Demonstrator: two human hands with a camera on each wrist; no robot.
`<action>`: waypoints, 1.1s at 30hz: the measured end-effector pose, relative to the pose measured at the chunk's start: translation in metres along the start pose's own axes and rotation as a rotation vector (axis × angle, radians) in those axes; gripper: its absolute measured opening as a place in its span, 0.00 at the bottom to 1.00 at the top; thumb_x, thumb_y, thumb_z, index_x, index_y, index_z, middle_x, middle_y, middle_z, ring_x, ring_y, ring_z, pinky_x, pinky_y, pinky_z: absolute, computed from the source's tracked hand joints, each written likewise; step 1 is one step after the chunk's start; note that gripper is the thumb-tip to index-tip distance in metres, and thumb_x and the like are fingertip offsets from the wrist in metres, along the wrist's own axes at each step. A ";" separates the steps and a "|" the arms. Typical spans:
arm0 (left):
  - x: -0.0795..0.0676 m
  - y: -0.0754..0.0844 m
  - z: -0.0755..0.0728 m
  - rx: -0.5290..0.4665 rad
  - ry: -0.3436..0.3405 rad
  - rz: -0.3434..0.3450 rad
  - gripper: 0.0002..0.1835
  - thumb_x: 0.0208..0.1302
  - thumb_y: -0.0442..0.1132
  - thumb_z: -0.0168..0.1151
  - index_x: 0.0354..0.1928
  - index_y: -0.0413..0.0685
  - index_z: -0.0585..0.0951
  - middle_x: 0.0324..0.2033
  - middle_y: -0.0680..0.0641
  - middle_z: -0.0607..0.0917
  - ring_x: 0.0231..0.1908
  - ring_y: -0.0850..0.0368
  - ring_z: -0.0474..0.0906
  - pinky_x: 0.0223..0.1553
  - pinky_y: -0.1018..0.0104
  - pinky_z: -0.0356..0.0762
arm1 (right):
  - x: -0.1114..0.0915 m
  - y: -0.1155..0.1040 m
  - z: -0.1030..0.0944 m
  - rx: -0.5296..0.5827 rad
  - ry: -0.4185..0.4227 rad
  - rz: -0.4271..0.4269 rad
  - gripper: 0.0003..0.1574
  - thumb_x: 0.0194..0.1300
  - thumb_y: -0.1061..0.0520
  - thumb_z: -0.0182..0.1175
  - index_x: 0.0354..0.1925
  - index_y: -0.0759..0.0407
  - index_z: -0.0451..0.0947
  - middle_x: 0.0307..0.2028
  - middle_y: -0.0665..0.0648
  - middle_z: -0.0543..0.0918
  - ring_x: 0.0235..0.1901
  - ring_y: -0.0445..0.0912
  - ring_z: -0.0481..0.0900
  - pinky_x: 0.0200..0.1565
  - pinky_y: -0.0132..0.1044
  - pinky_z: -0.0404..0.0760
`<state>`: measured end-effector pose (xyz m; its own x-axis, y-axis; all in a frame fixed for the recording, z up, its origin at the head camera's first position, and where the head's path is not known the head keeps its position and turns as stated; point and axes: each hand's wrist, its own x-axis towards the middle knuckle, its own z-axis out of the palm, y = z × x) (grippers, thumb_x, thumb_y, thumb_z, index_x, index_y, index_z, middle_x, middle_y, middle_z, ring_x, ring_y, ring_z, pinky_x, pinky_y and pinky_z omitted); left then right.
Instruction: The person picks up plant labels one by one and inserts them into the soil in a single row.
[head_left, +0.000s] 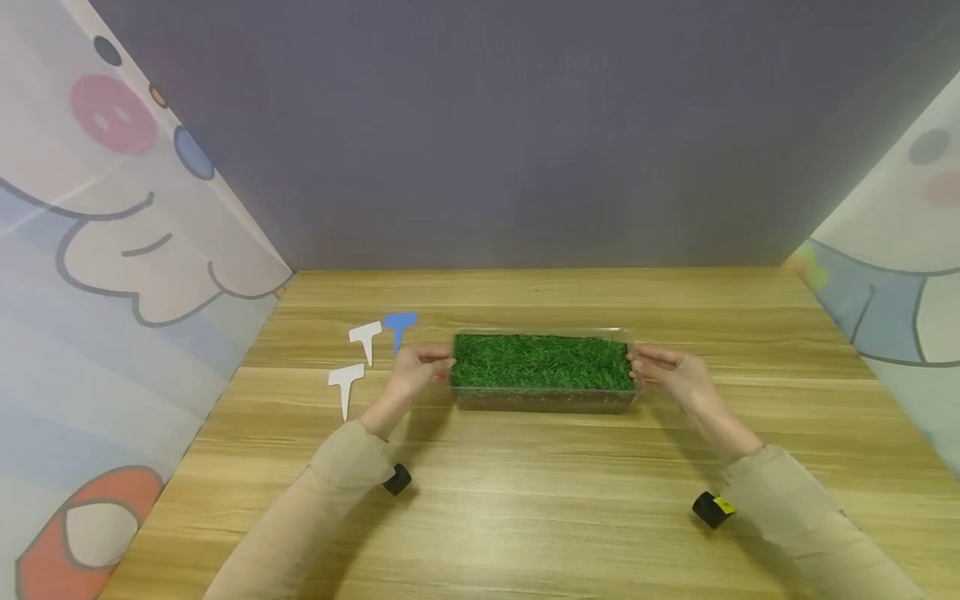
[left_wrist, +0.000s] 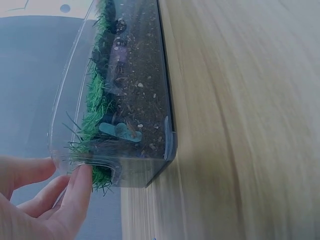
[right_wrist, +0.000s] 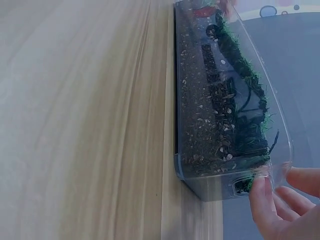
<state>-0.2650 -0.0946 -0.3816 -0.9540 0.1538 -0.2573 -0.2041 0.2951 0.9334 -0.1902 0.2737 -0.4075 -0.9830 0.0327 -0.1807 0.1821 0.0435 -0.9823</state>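
Note:
A long clear plastic box (head_left: 547, 403) stands on the wooden table, with a green grass mat (head_left: 542, 361) lying over its top. Through its side in the left wrist view show dark soil (left_wrist: 147, 90) with pale bits and a teal piece (left_wrist: 120, 132) against the wall. My left hand (head_left: 412, 373) grips the box's left end, thumb at the rim and fingertips at the end wall. At the opposite end my right hand (head_left: 681, 383) pinches the rim the same way, its fingertips (right_wrist: 260, 192) by a cutout in the wall.
Left of the box lie two white T-shaped plant labels (head_left: 346, 377) and a blue one (head_left: 401, 320). A grey wall (head_left: 525, 133) rises behind the table, and printed cartoon sheets (head_left: 112, 250) flank both sides. Small black devices (head_left: 712, 510) sit at the wrists.

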 end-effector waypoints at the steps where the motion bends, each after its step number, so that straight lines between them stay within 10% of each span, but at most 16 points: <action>1: 0.000 0.000 0.000 -0.001 -0.001 -0.001 0.16 0.56 0.28 0.57 0.46 0.26 0.74 0.41 0.31 0.78 0.27 0.59 0.78 0.43 0.55 0.76 | 0.001 0.002 -0.001 0.012 0.000 0.006 0.38 0.54 0.53 0.62 0.57 0.71 0.62 0.44 0.52 0.80 0.36 0.40 0.80 0.41 0.31 0.77; 11: -0.002 0.001 0.000 0.036 -0.001 -0.042 0.16 0.56 0.29 0.58 0.46 0.29 0.74 0.41 0.34 0.79 0.27 0.60 0.78 0.45 0.55 0.75 | 0.014 0.022 -0.011 0.048 -0.007 0.031 0.56 0.40 0.40 0.68 0.60 0.69 0.59 0.40 0.43 0.81 0.37 0.40 0.80 0.41 0.32 0.77; 33: 0.000 0.001 -0.009 0.122 -0.100 0.032 0.16 0.58 0.30 0.55 0.48 0.27 0.73 0.40 0.32 0.78 0.32 0.46 0.79 0.41 0.53 0.76 | -0.008 -0.017 0.001 0.045 -0.060 0.082 0.42 0.55 0.54 0.61 0.61 0.71 0.54 0.42 0.46 0.80 0.38 0.39 0.79 0.46 0.32 0.75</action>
<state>-0.2671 -0.1027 -0.3788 -0.9317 0.2562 -0.2573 -0.1403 0.3996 0.9059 -0.1854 0.2719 -0.3890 -0.9648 -0.0254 -0.2619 0.2620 -0.0013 -0.9651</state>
